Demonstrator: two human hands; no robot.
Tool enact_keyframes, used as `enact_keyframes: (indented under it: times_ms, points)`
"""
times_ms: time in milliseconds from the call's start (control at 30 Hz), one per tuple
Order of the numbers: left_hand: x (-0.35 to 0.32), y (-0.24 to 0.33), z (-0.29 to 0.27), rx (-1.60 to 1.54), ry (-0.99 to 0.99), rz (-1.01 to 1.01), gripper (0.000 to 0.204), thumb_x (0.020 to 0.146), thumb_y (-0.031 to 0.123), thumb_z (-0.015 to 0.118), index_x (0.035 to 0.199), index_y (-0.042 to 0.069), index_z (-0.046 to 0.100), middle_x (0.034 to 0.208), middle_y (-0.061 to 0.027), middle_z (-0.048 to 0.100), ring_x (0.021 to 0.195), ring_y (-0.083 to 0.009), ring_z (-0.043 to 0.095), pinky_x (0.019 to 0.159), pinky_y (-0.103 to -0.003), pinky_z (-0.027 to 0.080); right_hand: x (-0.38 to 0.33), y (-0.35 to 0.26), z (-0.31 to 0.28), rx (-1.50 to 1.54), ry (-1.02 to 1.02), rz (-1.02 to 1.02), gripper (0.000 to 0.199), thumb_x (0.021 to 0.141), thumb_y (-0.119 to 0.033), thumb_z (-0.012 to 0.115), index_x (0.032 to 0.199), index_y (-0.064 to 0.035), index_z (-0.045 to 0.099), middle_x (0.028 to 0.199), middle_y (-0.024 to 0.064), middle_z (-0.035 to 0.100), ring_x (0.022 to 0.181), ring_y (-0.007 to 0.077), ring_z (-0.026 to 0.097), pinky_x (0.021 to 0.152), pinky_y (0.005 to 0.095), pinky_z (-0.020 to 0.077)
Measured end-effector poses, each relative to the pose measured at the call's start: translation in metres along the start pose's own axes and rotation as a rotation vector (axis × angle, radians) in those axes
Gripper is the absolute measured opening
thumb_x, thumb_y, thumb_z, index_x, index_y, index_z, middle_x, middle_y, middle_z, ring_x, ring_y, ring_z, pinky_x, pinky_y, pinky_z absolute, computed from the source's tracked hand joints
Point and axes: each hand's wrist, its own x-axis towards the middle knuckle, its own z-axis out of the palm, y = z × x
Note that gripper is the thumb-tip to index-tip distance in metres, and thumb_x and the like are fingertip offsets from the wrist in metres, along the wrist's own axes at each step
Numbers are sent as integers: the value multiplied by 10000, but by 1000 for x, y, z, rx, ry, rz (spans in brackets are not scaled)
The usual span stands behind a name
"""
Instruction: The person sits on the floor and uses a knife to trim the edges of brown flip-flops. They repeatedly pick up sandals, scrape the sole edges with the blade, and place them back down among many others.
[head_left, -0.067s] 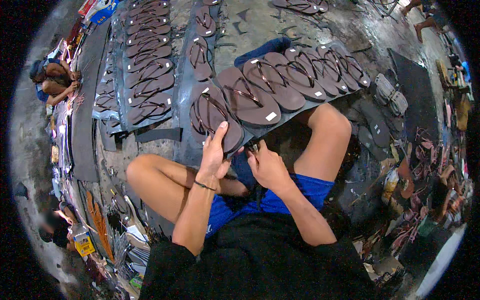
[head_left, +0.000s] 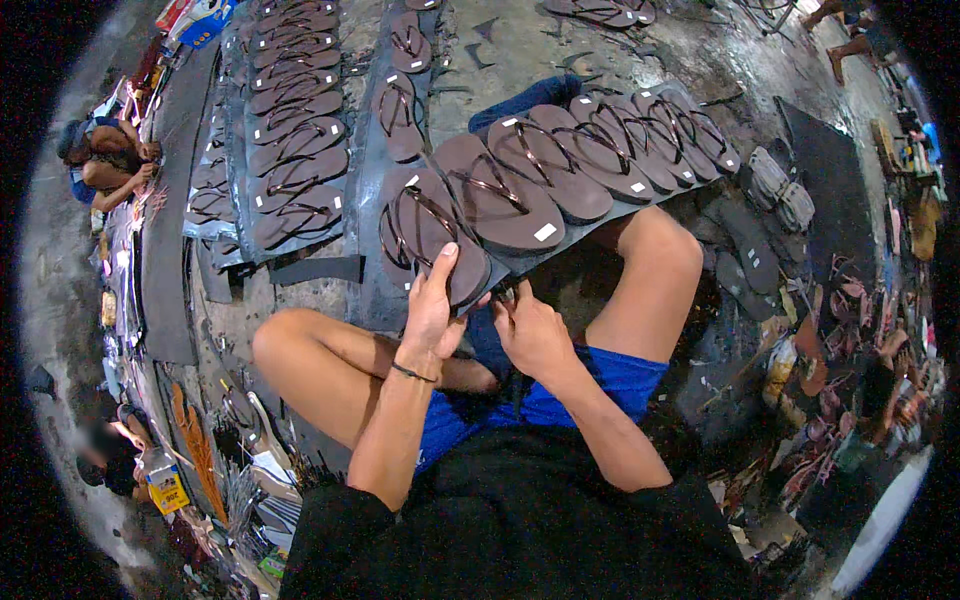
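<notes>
Long dark sheet (head_left: pixel 372 290) on the floor carries a row of brown flip-flops (head_left: pixel 560 165). Nearest brown flip-flop (head_left: pixel 425 228) lies at its near end, before your knees. Your left hand (head_left: pixel 432 310) grips its heel edge, thumb on top. Your right hand (head_left: pixel 530 330) is curled closed just beside it; contents indistinct.

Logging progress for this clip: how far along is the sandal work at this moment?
Well along, it seems. Done: a row of brown strapped sandals overlaps on the dark sheet, with more rows behind. In hand: the left hand presses the nearest sandal while the right hand works at its edge. Left: loose soles lie to the right.
</notes>
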Motion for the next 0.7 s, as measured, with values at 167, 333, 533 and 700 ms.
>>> enact_keyframes:
  times_ms: [167,333,533,700]
  points:
    - [-9,-9,13,-151,-6,-45,250,919,321,598,1014,91,623,931,-26,678,810,-145,652,644,-296,544,11,10,25,-95,81,61,329,858,-254,578,1080,-17,530,910,255,646,833,431,642,713,531,513]
    - [-8,-7,0,-215,-12,-67,239,922,311,595,1036,103,620,951,-16,682,829,-142,653,652,-298,544,44,12,31,-52,-120,172,426,761,-213,647,1149,-56,568,1024,244,642,944,418,626,794,475,507]
    - [-14,-2,15,-141,10,-78,285,896,336,629,1089,127,609,1021,4,650,901,-134,600,677,-308,508,102,78,69,415,218,-423,305,865,-292,587,1021,-29,593,971,183,640,885,310,625,766,431,500]
    - [-30,2,-2,-146,-8,-106,394,939,285,546,1264,67,509,1225,-85,565,1087,-195,548,883,-312,474,149,54,73,230,183,-256,318,896,-351,554,986,-47,560,948,172,588,887,311,575,767,438,460]
